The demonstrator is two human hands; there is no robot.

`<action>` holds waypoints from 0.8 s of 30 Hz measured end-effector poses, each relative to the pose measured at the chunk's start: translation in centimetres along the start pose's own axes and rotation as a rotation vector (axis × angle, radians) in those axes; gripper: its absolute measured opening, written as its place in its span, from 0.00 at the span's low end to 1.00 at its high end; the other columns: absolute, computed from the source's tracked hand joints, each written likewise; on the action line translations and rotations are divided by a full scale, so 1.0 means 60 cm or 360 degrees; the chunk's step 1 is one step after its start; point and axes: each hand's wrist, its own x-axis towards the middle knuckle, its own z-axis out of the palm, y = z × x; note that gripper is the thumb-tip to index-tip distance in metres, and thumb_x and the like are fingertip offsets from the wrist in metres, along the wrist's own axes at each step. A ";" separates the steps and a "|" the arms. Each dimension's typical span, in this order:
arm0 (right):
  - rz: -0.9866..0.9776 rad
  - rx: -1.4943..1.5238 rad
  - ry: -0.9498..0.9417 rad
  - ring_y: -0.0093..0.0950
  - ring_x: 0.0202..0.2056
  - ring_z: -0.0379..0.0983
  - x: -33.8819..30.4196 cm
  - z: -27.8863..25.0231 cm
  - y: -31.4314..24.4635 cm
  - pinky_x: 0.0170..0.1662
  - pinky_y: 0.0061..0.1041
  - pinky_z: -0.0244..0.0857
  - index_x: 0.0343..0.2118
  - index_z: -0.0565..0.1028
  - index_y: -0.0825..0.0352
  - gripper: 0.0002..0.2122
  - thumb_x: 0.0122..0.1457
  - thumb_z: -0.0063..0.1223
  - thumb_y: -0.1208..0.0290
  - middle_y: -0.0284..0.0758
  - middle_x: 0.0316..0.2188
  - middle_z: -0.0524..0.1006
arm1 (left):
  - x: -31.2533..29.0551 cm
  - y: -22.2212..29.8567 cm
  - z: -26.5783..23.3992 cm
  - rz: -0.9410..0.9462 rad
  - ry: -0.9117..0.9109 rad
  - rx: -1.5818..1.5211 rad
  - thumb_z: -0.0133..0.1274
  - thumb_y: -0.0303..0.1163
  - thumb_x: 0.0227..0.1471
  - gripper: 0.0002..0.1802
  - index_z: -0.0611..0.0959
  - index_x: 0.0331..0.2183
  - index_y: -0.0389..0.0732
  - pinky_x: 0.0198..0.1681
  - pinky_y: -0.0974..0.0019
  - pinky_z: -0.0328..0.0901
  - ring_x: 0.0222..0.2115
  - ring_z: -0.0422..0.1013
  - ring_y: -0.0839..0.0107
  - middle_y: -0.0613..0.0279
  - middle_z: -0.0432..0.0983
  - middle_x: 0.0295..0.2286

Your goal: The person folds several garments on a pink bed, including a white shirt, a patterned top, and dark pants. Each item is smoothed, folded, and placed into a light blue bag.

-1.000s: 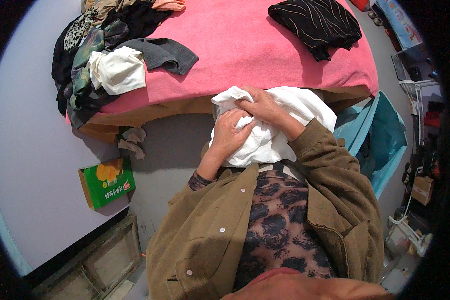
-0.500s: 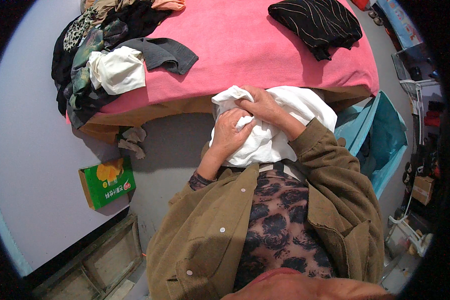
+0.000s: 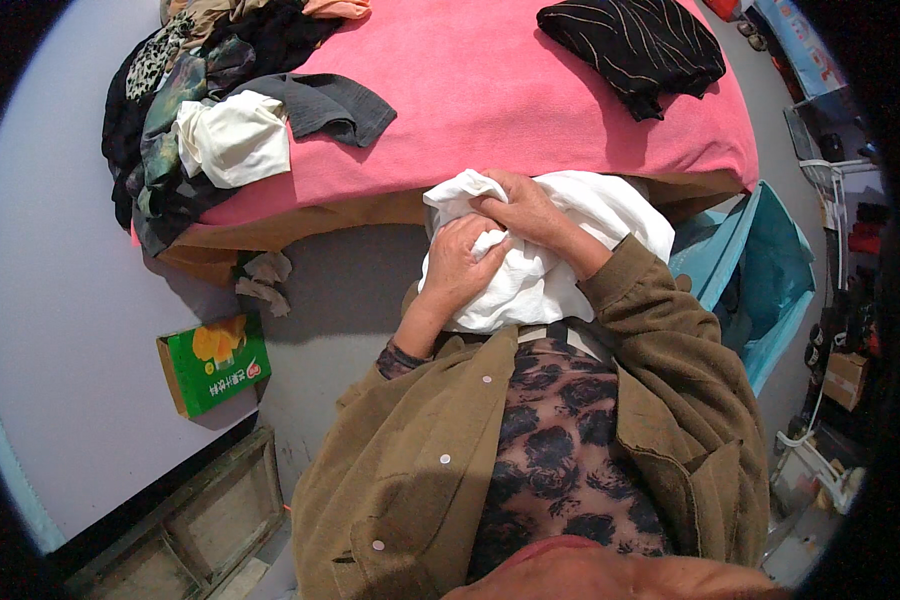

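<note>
pink bedspread (image 3: 530, 100) over a bed, seen from above; heap of mixed clothes (image 3: 200, 120) at its left edge, black striped garment (image 3: 635, 45) at its far right. white cloth (image 3: 550, 260) bunched at the bed's near edge, against the person's chest. left hand (image 3: 462, 262) and right hand (image 3: 520, 205) both closed on it, touching. green carton (image 3: 213, 363) on the floor, left.

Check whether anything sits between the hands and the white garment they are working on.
Nothing visible does. The left hand and the right hand both grip the white garment directly, bunched against the person's chest, just in front of the pink-covered bed.
</note>
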 end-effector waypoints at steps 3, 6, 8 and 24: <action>0.0032 0.0005 -0.0015 0.19 0.32 0.71 -0.001 -0.001 -0.002 0.38 0.22 0.66 0.43 0.77 0.66 0.11 0.59 0.55 0.70 0.29 0.30 0.78 | 0.001 0.001 -0.001 -0.0004 -0.0004 -0.0004 0.63 0.36 0.48 0.12 0.81 0.32 0.39 0.41 0.55 0.66 0.36 0.74 0.53 0.55 0.78 0.32; 0.0063 0.0013 -0.0016 0.19 0.32 0.71 -0.002 -0.002 -0.005 0.38 0.22 0.66 0.42 0.78 0.66 0.11 0.59 0.55 0.69 0.29 0.30 0.78 | 0.002 0.001 -0.001 -0.0006 -0.0007 -0.0016 0.63 0.36 0.47 0.12 0.81 0.32 0.39 0.41 0.55 0.66 0.36 0.74 0.53 0.55 0.78 0.32; 0.0036 0.0002 -0.0011 0.19 0.32 0.71 -0.002 -0.002 -0.006 0.38 0.22 0.66 0.42 0.78 0.66 0.11 0.59 0.55 0.69 0.29 0.30 0.78 | 0.003 0.002 0.000 -0.0003 0.0007 -0.0033 0.63 0.36 0.47 0.12 0.81 0.32 0.39 0.41 0.55 0.66 0.36 0.74 0.53 0.55 0.78 0.31; -0.0001 0.0048 -0.0015 0.18 0.35 0.71 0.003 0.002 0.008 0.41 0.22 0.66 0.43 0.77 0.68 0.11 0.59 0.54 0.70 0.28 0.31 0.77 | 0.005 0.004 -0.003 -0.0022 0.0005 -0.0062 0.62 0.36 0.48 0.13 0.80 0.32 0.38 0.42 0.54 0.66 0.35 0.74 0.51 0.53 0.78 0.30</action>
